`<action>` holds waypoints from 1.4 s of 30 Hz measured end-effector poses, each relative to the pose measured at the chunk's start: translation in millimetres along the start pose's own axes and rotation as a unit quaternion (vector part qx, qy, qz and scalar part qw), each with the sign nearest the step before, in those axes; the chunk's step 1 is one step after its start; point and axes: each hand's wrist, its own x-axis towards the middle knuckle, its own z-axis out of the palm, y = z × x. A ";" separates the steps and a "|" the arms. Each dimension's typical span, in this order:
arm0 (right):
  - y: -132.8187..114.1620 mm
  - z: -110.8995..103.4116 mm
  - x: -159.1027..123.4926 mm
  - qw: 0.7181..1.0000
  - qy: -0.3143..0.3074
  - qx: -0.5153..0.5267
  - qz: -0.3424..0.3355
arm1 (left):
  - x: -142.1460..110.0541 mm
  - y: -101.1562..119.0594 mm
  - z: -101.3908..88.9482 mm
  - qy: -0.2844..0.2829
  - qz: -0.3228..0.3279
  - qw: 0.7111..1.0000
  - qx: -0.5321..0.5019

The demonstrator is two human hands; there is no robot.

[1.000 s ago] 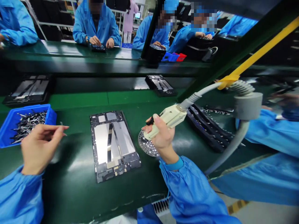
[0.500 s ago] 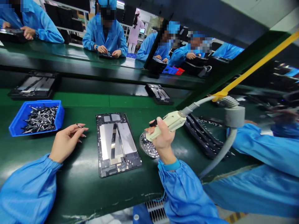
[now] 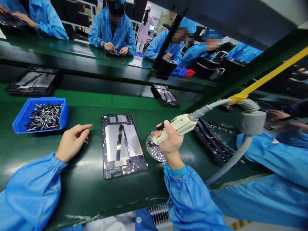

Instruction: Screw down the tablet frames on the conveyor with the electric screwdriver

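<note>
Tablet frame [image 3: 124, 146] on worktop [image 3: 79, 189], hands either side.
Right hand [image 3: 171, 141] grips cream screwdriver [image 3: 175, 126]; left hand [image 3: 72, 142] open, empty, beside frame; blue parts tray [image 3: 40, 115] left of frame.

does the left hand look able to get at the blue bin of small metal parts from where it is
Probably yes. The left hand is open and close to the blue bin, and only bare green bench lies between them. The hand is already on the bin's side of the black-framed tablet, so nothing seems to block it.
</note>
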 end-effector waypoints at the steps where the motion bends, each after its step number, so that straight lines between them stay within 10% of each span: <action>1: -0.9 -0.6 1.3 1.000 0.005 -0.001 -0.005 | 0.5 -0.7 1.0 -0.001 -0.009 1.000 -0.014; 6: -23.3 0.5 0.6 0.999 0.029 0.023 -0.038 | 3.9 -7.1 6.4 -0.020 -0.044 0.996 -0.069; 13: -61.4 32.3 -56.3 0.985 -0.166 0.037 0.019 | 5.6 -12.4 8.8 -0.057 -0.065 0.990 -0.114; 24: -53.3 44.3 -77.4 0.970 -0.230 0.053 0.064 | 2.6 -10.6 12.7 -0.054 -0.055 0.988 -0.132; 29: -51.2 46.6 -78.3 0.965 -0.246 0.038 0.083 | -1.4 12.2 28.9 -0.026 0.046 0.997 -0.057; 36: -46.2 48.8 -81.2 0.968 -0.239 0.037 0.066 | -7.3 55.6 99.8 -0.202 0.143 0.968 -0.043; 42: -68.6 33.0 -55.2 0.961 -0.266 0.075 -0.003 | -5.4 45.2 104.3 -0.276 0.105 0.955 -0.023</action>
